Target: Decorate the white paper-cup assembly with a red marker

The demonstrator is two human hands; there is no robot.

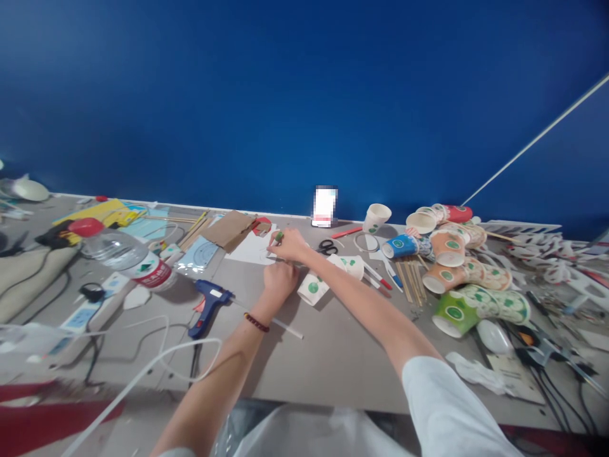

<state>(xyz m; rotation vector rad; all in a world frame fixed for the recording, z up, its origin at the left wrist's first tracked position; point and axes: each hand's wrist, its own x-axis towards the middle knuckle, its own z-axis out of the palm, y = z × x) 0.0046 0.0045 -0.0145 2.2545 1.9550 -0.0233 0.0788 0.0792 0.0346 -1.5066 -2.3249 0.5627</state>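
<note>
On my remote feed, the right hand (293, 245) grasps a small green object (279, 236) at the right side of the white paper (245, 249), flat on the table (328, 355) — left hand (280, 278) nearby, its grip I cannot tell.

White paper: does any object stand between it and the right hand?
Nothing visible: the right hand, pinching a small green object, is at the right side of the white paper. The brown cardboard lies beyond, off the path.

One head-worn camera looks forward and down from above the wearer's lap (314, 435), wide enough to take in the desk (333, 362) from near edge to far and the blue wall (304, 95) beyond; the left hand (280, 279) and right hand (289, 245) fall near mid-frame.
</note>
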